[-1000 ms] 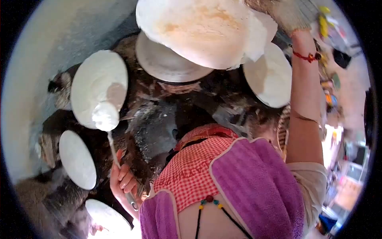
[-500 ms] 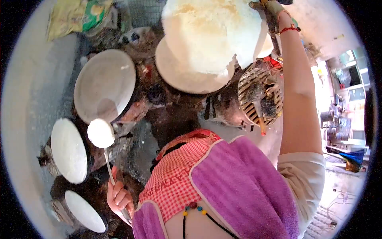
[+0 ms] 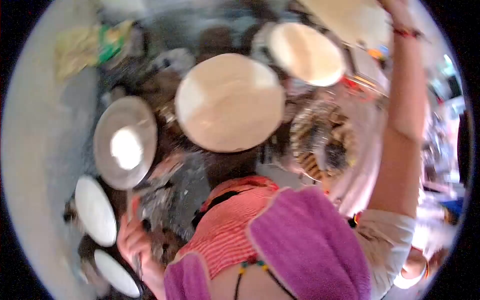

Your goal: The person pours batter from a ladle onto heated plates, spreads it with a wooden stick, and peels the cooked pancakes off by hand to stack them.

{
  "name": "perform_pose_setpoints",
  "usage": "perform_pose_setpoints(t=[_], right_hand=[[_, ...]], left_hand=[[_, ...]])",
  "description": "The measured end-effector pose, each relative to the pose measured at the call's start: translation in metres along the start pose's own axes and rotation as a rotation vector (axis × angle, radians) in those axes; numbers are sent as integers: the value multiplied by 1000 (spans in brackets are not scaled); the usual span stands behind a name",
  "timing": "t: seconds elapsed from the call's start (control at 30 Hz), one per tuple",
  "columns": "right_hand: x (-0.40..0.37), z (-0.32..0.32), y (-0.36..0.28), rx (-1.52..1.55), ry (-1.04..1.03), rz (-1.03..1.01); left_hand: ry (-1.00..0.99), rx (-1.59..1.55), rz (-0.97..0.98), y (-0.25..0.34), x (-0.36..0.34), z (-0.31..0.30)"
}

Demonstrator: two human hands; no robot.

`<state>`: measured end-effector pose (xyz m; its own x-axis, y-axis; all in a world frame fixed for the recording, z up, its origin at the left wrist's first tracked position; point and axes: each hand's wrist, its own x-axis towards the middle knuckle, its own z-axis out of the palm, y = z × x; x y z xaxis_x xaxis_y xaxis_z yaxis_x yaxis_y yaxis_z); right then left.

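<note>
My left hand [image 3: 134,239] grips the handle of a ladle. The ladle's bowl, full of white batter [image 3: 126,147], is over a round grey pan [image 3: 104,150] at the left. At the top right edge my right hand [image 3: 395,6] is partly cut off and blurred; it holds a large thin cream sheet [image 3: 350,20]. In the centre lies a round pan [image 3: 230,102] with a pale surface, partly in shade. A smaller pale round [image 3: 307,54] sits behind it to the right.
Two white rounds [image 3: 96,211] [image 3: 116,273] lie at the lower left. A slatted round basket [image 3: 306,135] with dark items stands right of centre. A yellow-green packet [image 3: 80,52] is at the upper left. Another person's arm [image 3: 414,264] shows at the lower right.
My right hand has carried the thin sheet up and right, off the central pan, whose surface now shows. The ladle now overlaps the middle of the grey pan. The view has shifted and blurred.
</note>
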<state>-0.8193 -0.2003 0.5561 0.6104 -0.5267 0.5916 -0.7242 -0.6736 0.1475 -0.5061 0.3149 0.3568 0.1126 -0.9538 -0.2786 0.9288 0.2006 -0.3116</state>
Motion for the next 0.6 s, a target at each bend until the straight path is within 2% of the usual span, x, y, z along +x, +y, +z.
perform_pose_setpoints(t=[0.03,0.1,0.13,0.17,0.27,0.3,0.37,0.4,0.43,0.5,0.53,0.57,0.6], right_hand=[[-8,-4,-24,89,-27,89],[-9,-1,-43,17,-95,34],[-6,-6,-58,203,-248,-37],[-14,-25,-108,57,-331,-70],[-16,-19,-169,281,-354,36],[-23,-17,-209,181,-250,98],[-17,-17,-237,77,-142,156],[-1,-6,-221,391,-288,137],[7,-8,-234,705,-433,117],[9,1,-277,709,-320,307],[4,3,-301,583,-222,176],[5,14,-318,825,-230,249],[5,25,-334,1066,-225,330]], left_hand=[[18,-49,2,5,3,-8],[45,-6,55,18,0,-25],[8,-27,87,20,-5,-31],[-31,-49,98,21,-11,-37],[-100,-46,146,34,-35,-44],[-101,-47,150,43,-43,-44],[-73,42,164,65,-66,-39],[-77,100,172,79,-80,-38],[-62,140,183,90,-92,-32],[-63,266,229,113,-118,-19],[-90,299,287,118,-128,-13],[-119,378,333,127,-140,-9],[-241,395,332,143,-151,-13]])
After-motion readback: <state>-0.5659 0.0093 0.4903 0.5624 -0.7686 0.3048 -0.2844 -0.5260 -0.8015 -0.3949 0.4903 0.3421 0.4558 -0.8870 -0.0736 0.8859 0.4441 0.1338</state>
